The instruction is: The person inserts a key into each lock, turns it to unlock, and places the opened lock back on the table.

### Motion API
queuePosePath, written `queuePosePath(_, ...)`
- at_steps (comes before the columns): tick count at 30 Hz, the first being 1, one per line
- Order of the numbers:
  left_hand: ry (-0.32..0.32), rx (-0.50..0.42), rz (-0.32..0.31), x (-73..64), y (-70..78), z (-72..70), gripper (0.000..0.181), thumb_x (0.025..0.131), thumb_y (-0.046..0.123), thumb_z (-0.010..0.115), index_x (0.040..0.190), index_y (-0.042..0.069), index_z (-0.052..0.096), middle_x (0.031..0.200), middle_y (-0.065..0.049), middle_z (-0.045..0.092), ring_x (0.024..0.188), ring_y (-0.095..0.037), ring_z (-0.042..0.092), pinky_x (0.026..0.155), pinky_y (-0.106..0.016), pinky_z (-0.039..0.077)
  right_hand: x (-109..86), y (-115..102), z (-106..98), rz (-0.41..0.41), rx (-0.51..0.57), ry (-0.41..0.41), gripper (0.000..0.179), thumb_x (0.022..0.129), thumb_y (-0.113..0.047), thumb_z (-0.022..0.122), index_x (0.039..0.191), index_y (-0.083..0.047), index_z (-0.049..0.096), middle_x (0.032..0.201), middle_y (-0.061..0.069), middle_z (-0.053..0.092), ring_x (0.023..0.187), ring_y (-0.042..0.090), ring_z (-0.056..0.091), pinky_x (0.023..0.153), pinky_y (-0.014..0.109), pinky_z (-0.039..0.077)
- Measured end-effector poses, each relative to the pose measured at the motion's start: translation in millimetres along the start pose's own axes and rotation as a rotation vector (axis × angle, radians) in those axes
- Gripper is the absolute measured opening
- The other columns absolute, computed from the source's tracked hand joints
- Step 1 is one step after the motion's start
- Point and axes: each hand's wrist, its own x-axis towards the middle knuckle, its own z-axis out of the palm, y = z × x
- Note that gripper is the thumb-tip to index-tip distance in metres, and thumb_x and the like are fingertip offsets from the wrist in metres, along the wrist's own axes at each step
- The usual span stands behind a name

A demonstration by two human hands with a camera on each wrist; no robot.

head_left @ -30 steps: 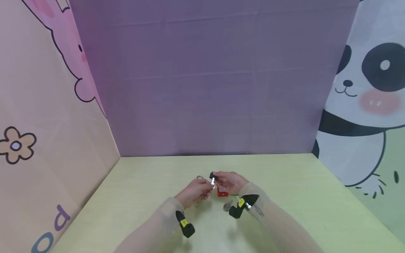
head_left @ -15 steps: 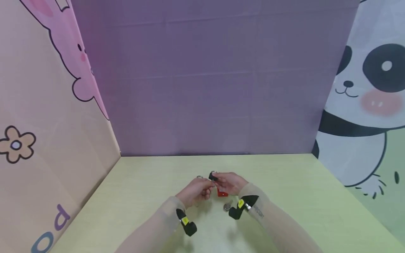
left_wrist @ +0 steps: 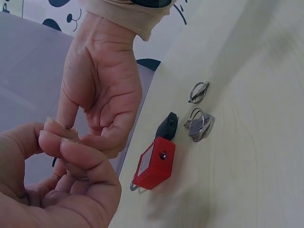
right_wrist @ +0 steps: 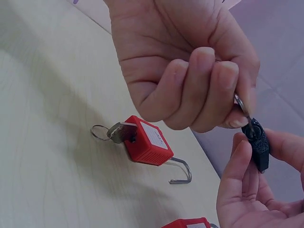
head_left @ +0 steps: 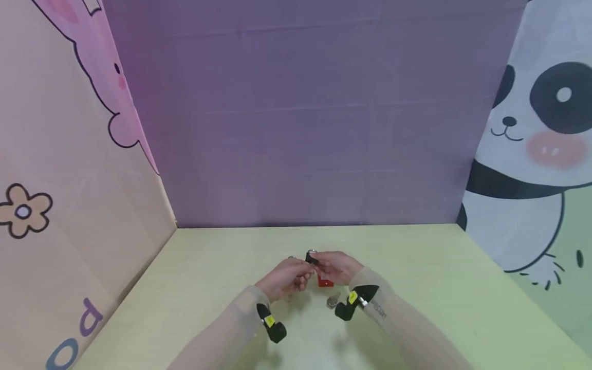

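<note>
My right hand [head_left: 339, 266] holds a small black padlock [head_left: 311, 258], its shackle showing at the top. In the right wrist view that padlock [right_wrist: 259, 147] sits between thumb and fingers, keyhole end toward the other hand. My left hand [head_left: 285, 277] pinches a key; its ring [right_wrist: 240, 105] shows against the keyhole end, while the key's blade is hidden. Fingers hide most of this work in the left wrist view. Below the hands lies a red padlock [left_wrist: 156, 164] beside another black object [left_wrist: 167, 127].
Loose keys on a ring [left_wrist: 199, 126] and another key ring [left_wrist: 198, 92] lie on the table. In the right wrist view, a red padlock [right_wrist: 147, 142] has a key in it and an open shackle; another red padlock [right_wrist: 190, 223] shows at the bottom edge.
A second ago the bright key stood visible between the hands. My left hand has moved slightly toward the black padlock, and the key's blade is now out of sight.
</note>
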Motion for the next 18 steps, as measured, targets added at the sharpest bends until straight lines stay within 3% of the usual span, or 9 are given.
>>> queuePosePath(7, 0.049, -0.052, 0.004, -2.1, 0.9, 1.9, 0.009, 0.095, 0.008, 0.053, 0.086, 0.006, 0.057, 0.071, 0.003, 0.054, 0.06, -0.005, 0.046, 0.056, -0.017, 0.041, 2.3, -0.5, -0.5, 0.001, 0.014, 0.003, 0.021, 0.096, -0.015, 0.059, 0.111, -0.001, 0.06, 0.088, 0.002, 0.066, 0.078, 0.009, 0.057, 0.071, 0.019, 0.047)
queuePosePath(18, 0.096, -0.061, 0.004, -5.1, 3.1, 0.4, 0.009, 0.095, 0.009, 0.054, 0.086, 0.009, 0.053, 0.074, 0.002, 0.054, 0.062, -0.007, 0.047, 0.059, -0.019, 0.042, 2.7, -6.6, 1.6, -0.006, 0.021, 0.053, 0.032, 0.095, -0.014, 0.06, 0.122, 0.003, 0.053, 0.093, 0.004, 0.066, 0.081, 0.01, 0.059, 0.072, 0.019, 0.05)
